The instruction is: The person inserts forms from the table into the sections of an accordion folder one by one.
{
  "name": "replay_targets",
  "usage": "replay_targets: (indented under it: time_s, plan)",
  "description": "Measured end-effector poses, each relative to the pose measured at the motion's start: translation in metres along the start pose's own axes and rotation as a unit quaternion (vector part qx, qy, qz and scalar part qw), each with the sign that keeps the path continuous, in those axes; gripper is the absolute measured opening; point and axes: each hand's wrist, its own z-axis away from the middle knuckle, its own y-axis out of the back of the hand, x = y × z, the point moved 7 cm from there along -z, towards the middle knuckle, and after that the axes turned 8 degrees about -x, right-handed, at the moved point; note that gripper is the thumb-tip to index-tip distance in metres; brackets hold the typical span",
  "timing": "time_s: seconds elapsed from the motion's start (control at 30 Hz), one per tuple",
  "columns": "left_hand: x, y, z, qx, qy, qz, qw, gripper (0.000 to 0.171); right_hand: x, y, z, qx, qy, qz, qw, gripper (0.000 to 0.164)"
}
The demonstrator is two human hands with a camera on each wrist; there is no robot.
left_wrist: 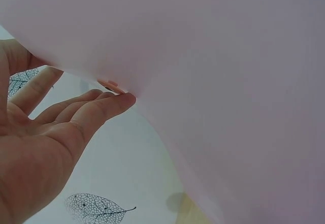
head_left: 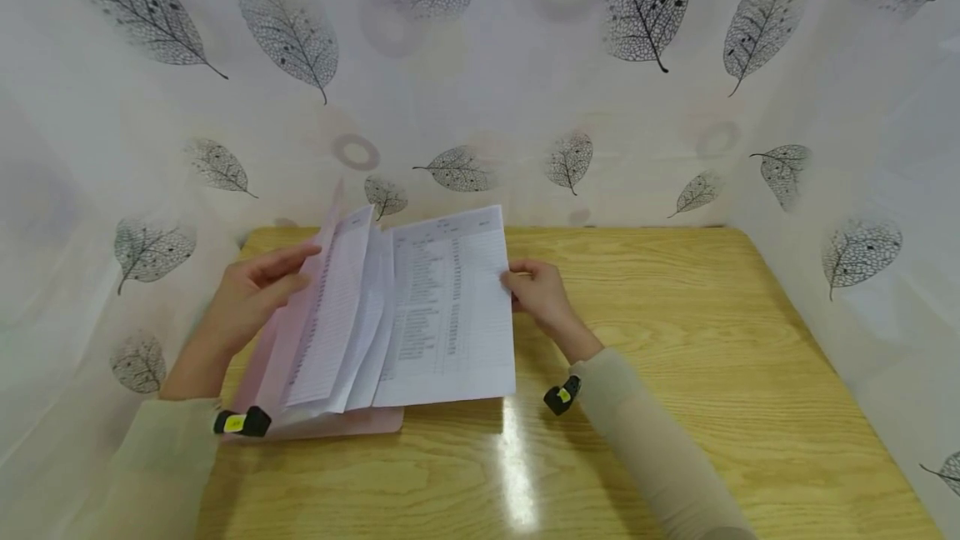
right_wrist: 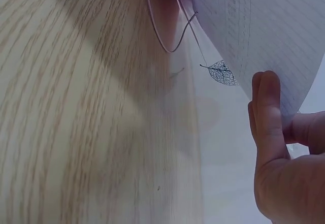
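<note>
A pink folder (head_left: 386, 422) stands partly raised over the left part of the table, with several printed sheets (head_left: 450, 307) fanned out of it. At its upper left edge, my left hand (head_left: 251, 298) holds the cover between thumb and fingers. The left wrist view is mostly filled by the cover (left_wrist: 228, 82), with a small orange button (left_wrist: 111, 86) by the fingertips of that hand. My right hand (head_left: 543, 290) pinches the right edge of the front sheet, which is printed with rows of text. Below the sheet hangs a thin looped cord (right_wrist: 189, 23).
The wooden table (head_left: 675, 340) reaches a white curtain (head_left: 517, 107) with a leaf pattern at the back and both sides. Light reflects on the tabletop near the front middle. Each wrist carries a small black camera band (head_left: 242, 422).
</note>
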Motion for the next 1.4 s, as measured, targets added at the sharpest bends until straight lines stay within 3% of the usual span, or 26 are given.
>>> replay_targets:
  time_s: [0.3,0.7,1.03,1.4]
  plan:
    - [0.000,-0.001,-0.001,-0.001,-0.005,0.008,1.0000,0.040,0.000,-0.013,-0.001,-0.028,0.000,-0.002,1.000,0.028]
    - [0.000,-0.002,-0.002,0.001,-0.015,0.026,0.9996,0.040,0.013,-0.032,-0.007,-0.051,-0.034,-0.002,0.998,0.033]
    - [0.001,-0.002,-0.002,0.000,-0.021,0.021,0.9995,0.039,0.010,-0.053,-0.010,-0.073,-0.031,0.001,0.997,0.030]
    - [0.003,-0.002,0.000,-0.002,-0.006,0.006,1.0000,0.039,0.012,-0.073,-0.016,-0.094,-0.033,0.002,0.995,0.028]
